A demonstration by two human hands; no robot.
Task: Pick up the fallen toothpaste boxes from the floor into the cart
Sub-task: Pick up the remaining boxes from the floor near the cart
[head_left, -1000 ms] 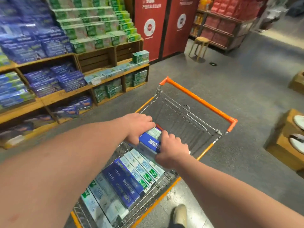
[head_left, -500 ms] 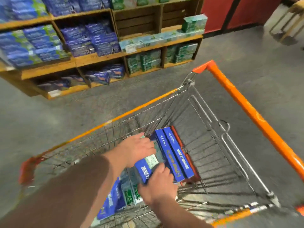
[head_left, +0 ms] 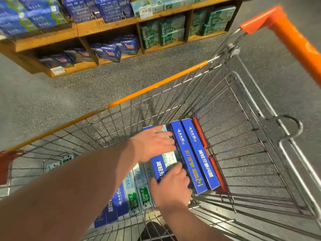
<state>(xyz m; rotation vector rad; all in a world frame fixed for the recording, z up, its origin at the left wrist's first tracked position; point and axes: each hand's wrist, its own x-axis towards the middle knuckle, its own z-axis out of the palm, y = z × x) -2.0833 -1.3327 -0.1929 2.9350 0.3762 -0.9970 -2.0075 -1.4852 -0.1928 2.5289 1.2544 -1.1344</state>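
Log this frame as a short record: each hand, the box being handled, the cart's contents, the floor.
left hand: flat, fingers straight, pressing on blue box
right hand: grips the near end of that box
cart: wire basket with an orange rim
other contents: two long blue boxes beside it, red box to their right, Darlie boxes nearer the person
floor: no boxes on the visible part

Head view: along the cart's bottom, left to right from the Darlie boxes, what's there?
Darlie boxes → right hand, gripping a blue box → two blue boxes side by side → red box
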